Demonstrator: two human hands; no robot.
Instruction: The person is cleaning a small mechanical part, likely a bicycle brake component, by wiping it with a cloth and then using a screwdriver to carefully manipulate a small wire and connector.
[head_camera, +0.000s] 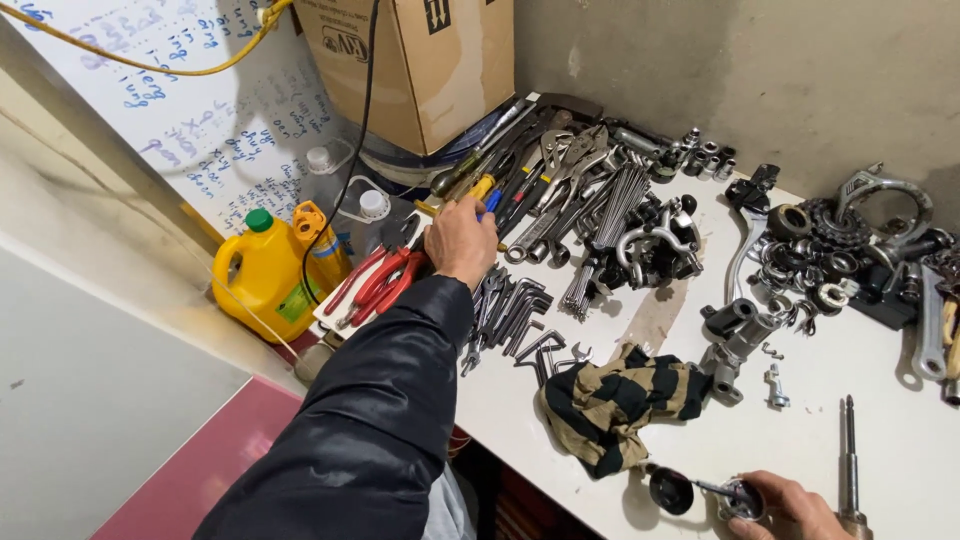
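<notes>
My left hand (462, 238), in a black jacket sleeve, reaches into a pile of hand tools (540, 190) at the back of the white bench, its fingers closing on a screwdriver with a yellow and blue handle (485, 189). Red-handled pliers (385, 280) lie just left of that hand. At the bench's front edge my right hand (790, 505) grips a small metal part (742, 497) with a thin rod leading to a black round knob (670, 490).
Hex keys (515, 310) and a striped rag (615, 400) lie mid-bench. Bearings, cogs and metal fittings (830, 255) crowd the right side; a steel axle (848, 455) stands near the front. A yellow jug (262, 275) and a cardboard box (420, 60) stand at the left back.
</notes>
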